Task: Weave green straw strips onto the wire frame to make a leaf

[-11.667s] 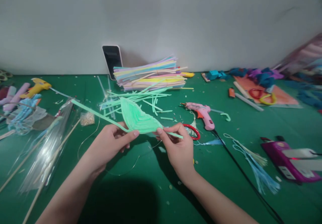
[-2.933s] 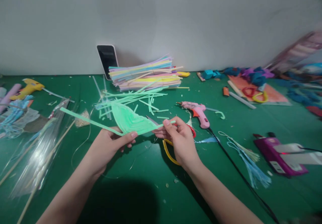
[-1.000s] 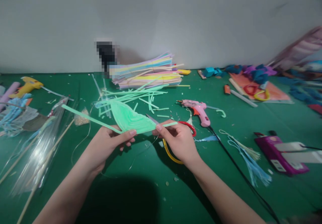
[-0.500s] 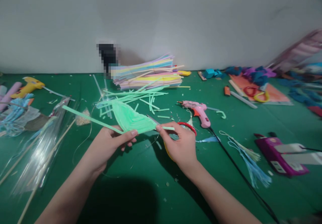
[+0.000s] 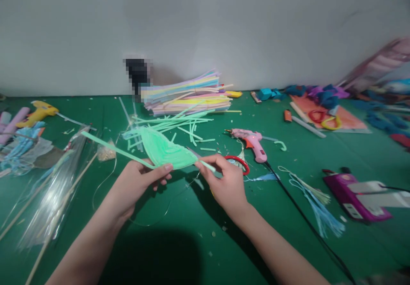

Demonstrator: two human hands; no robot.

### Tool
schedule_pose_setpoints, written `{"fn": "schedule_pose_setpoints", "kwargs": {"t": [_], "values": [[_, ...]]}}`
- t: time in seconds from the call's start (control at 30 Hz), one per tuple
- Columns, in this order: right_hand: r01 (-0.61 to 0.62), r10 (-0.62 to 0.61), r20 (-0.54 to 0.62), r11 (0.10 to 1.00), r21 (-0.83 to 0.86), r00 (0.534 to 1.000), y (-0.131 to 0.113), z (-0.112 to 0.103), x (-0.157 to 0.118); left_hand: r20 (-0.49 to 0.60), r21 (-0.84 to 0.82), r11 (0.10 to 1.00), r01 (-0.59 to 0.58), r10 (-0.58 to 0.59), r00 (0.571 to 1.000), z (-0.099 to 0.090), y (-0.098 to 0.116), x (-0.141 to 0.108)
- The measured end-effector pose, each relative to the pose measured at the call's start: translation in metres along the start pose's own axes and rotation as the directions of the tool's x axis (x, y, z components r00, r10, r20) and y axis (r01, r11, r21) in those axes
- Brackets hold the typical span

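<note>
My left hand (image 5: 144, 180) is closed on the lower edge of a bright green leaf-shaped piece (image 5: 168, 150) made of narrow strips laid side by side, thumb on top. From that hand a loose green strip (image 5: 117, 150) sticks out to the upper left. My right hand (image 5: 226, 182) pinches the piece's right tip, where a short strip end (image 5: 209, 167) juts past the fingers. Behind the right hand is a pair of scissors with a red handle loop (image 5: 241, 163); the hand partly hides it. Cut green strips (image 5: 169, 123) lie just beyond the piece.
Bundled pastel strips (image 5: 188, 93) rest by the wall. A pink glue gun (image 5: 251, 142) lies to the right, its black cable running toward me. Farther right are tassels (image 5: 320, 208) and a purple power strip (image 5: 349, 197). At left lie a yellow glue gun (image 5: 40, 112) and clear plastic sleeves (image 5: 60, 182).
My right hand has shifted slightly left, and the strip end beyond its fingers now points more downward. My left hand stays nearly in place on the leaf-shaped piece.
</note>
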State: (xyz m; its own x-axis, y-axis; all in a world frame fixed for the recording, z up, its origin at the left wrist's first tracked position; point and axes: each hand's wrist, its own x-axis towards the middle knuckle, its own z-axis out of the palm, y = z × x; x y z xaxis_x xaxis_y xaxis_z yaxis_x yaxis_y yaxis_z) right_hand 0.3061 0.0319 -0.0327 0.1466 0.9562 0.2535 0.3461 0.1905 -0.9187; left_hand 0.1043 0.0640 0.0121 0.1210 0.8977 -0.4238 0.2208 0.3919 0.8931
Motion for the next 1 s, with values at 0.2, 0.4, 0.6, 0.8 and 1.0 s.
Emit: {"fn": "schedule_pose_setpoints", "kwargs": {"t": [0.2, 0.4, 0.6, 0.8, 1.0], "values": [[-0.552, 0.207, 0.534, 0.534, 0.64, 0.82, -0.003, -0.017, 0.011, 0.009, -0.086, 0.996, 0.023, -0.022, 1.0, -0.012, 0.0, -0.001], [-0.71, 0.3, 0.643, 0.287, 0.644, 0.705, 0.001, -0.011, 0.009, 0.04, -0.048, 0.999, 0.015, -0.013, 0.999, -0.011, 0.0, -0.003], [-0.729, 0.282, 0.673, 0.292, 0.619, 0.684, -0.005, -0.009, 0.005, 0.061, -0.039, 0.999, 0.02, -0.017, 0.998, -0.005, 0.0, -0.002], [-0.716, 0.304, 0.65, 0.354, 0.601, 0.696, -0.003, -0.009, 0.005, 0.079, -0.044, 0.999, 0.027, -0.023, 0.997, -0.002, 0.001, -0.003], [-0.689, 0.343, 0.598, 0.395, 0.608, 0.725, -0.002, -0.008, 0.006, 0.08, -0.05, 0.998, 0.033, -0.029, 0.996, -0.002, 0.002, -0.004]]}}
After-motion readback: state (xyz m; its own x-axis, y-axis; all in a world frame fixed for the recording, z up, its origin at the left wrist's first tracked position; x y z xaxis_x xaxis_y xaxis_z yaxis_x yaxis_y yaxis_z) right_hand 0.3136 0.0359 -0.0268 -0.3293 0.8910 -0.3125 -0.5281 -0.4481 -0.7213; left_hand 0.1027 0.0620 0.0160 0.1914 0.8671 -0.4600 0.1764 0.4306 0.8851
